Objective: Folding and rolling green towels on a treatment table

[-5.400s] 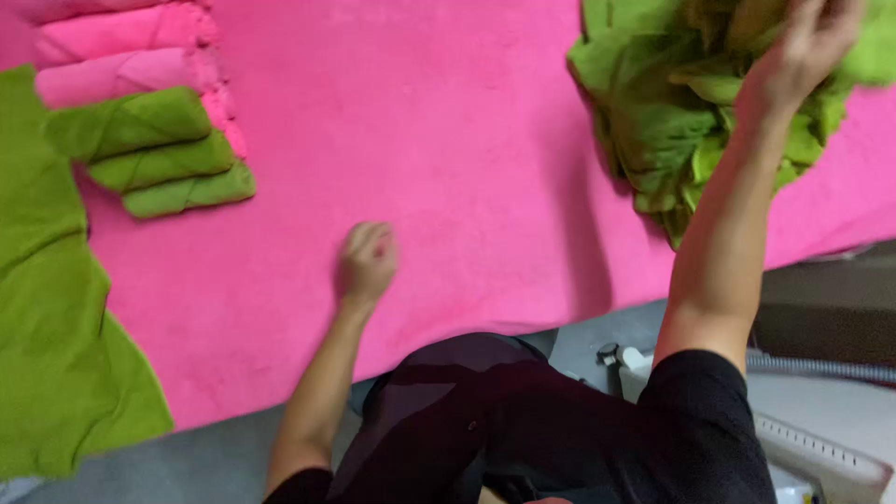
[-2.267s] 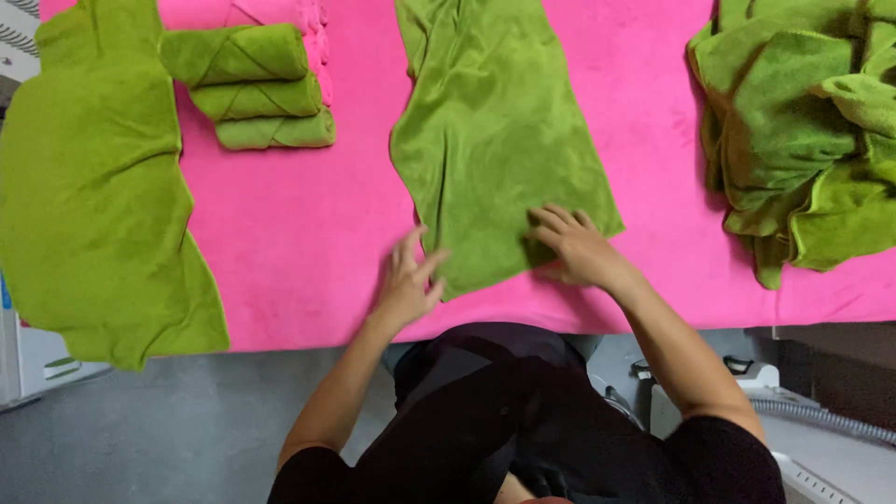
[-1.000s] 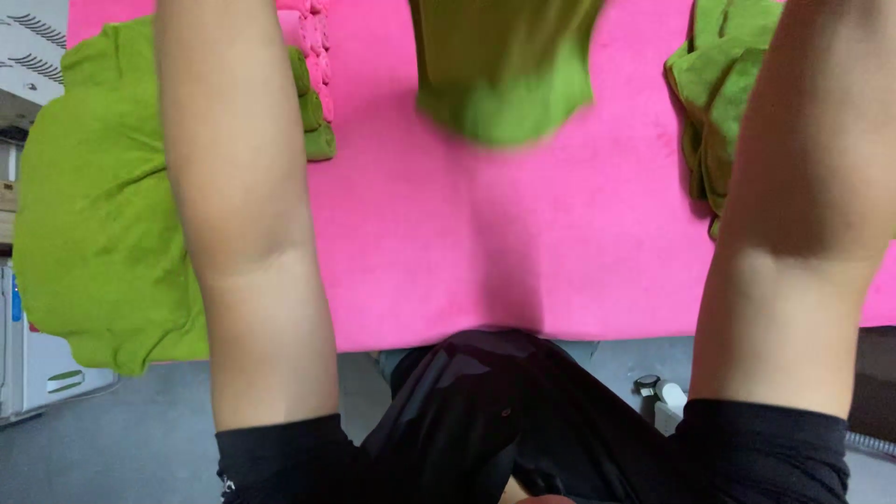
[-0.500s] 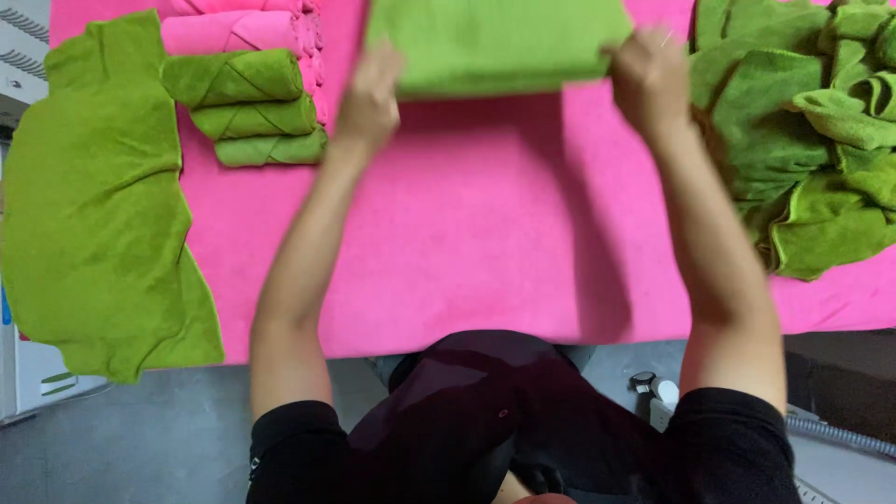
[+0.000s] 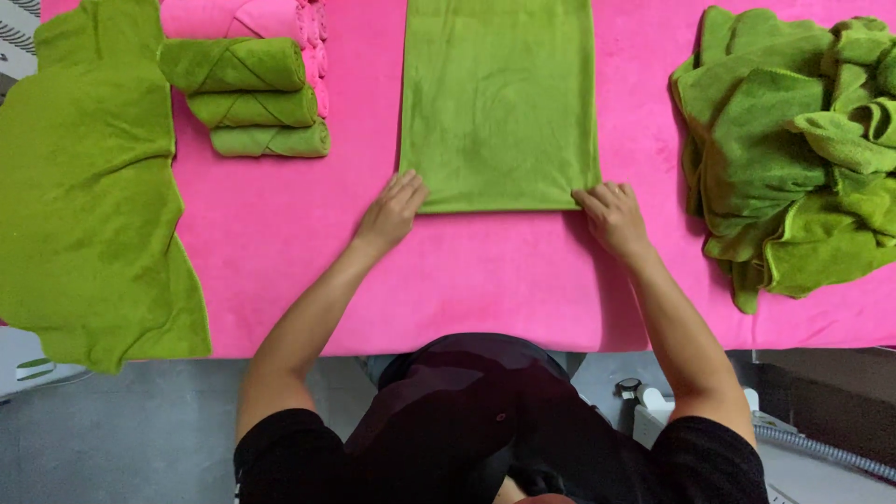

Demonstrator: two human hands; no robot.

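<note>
Green towel [image 5: 499, 103] lies flat, its near corners under both hands' fingers [image 5: 407, 191].

Green towel [image 5: 499, 103], green rolled towels [image 5: 247, 98], green heap [image 5: 793, 149], pink cover [image 5: 467, 271].

Both arms stretch up from the bottom of the frame toward its middle — the left hand [image 5: 392, 211] and right hand [image 5: 611, 217] lie flat, palms down, fingers extended and together.
</note>
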